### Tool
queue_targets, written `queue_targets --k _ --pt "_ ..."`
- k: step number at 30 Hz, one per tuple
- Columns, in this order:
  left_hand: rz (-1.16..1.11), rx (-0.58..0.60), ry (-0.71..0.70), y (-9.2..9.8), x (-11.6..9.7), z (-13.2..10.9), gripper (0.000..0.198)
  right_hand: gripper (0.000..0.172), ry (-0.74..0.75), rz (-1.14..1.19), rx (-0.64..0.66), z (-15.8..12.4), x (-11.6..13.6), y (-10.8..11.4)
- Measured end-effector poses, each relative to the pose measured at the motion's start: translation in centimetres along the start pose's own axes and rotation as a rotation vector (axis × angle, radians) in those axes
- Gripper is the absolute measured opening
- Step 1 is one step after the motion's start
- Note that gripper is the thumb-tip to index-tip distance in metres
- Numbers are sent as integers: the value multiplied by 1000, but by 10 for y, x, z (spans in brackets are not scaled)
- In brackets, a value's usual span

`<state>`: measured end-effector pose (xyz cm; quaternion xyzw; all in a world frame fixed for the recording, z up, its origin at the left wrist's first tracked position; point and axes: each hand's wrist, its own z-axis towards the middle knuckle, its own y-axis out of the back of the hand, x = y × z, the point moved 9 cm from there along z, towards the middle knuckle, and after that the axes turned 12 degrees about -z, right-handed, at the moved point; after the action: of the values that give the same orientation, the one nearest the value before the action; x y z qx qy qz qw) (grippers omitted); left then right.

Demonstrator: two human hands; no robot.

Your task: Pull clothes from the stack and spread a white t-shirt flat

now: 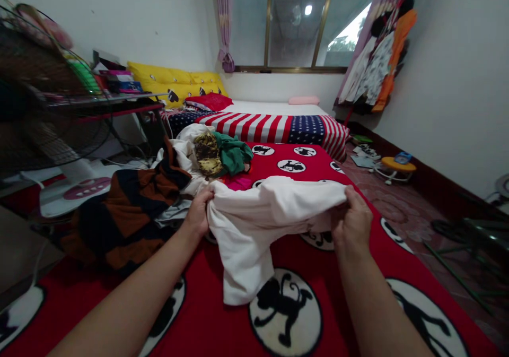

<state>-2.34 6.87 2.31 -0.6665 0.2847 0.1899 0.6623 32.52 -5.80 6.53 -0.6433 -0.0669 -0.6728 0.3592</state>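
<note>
A white garment (246,229) is stretched between my two hands above the red blanket (214,320) with its round monkey prints. My left hand (200,208) is closed on one upper corner of the cloth. At the opposite end, my right hand (353,216) grips the other corner. One part of the garment hangs down on the left; its exact kind cannot be made out. Beyond my left hand lies a pile of clothes, with a brown and black striped garment (127,208), a green cloth (233,153) and a gold-brown patterned cloth (207,154).
A standing fan (75,187) and a cluttered desk (119,99) are at the left. Across the back is a bed with a stars-and-stripes cover (254,126). Clothes (387,60) hang by the window, and a small orange stool (397,165) stands on the floor at right.
</note>
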Motion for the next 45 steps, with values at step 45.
queue_targets --k 45 --pt "1705 758 -409 -93 78 -97 42 34 -43 -312 498 -46 -8 -58"
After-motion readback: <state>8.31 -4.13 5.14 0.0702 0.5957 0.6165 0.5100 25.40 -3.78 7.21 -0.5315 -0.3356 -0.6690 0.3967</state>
